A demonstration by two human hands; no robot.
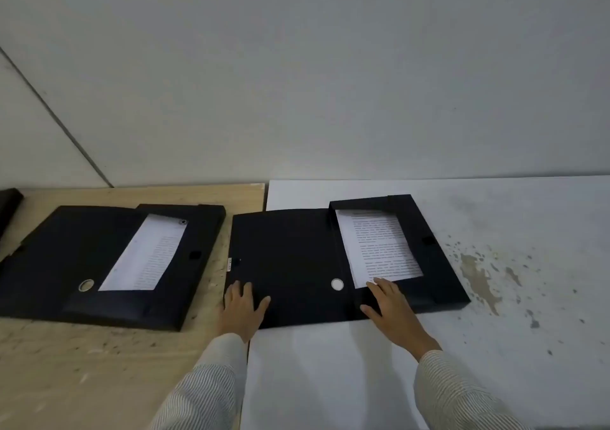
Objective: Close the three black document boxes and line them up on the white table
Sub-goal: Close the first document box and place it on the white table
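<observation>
An open black document box [435, 264] lies on the white table [495, 347], its lid [284, 264] folded out flat to the left and a printed sheet [379, 248] inside its tray. My left hand [242, 307] rests flat on the lid's near left corner. My right hand [392, 307] lies on the tray's near edge, fingertips touching the sheet. A second open black box [82, 258] with a sheet [145, 254] lies on the wooden table [99, 363]. The corner of a third black box [8, 203] shows at the far left edge.
A pale wall [297, 66] rises right behind both tables. The white table's right part carries worn, chipped patches [478, 274]. A narrow seam [260, 198] separates the wooden and white tables.
</observation>
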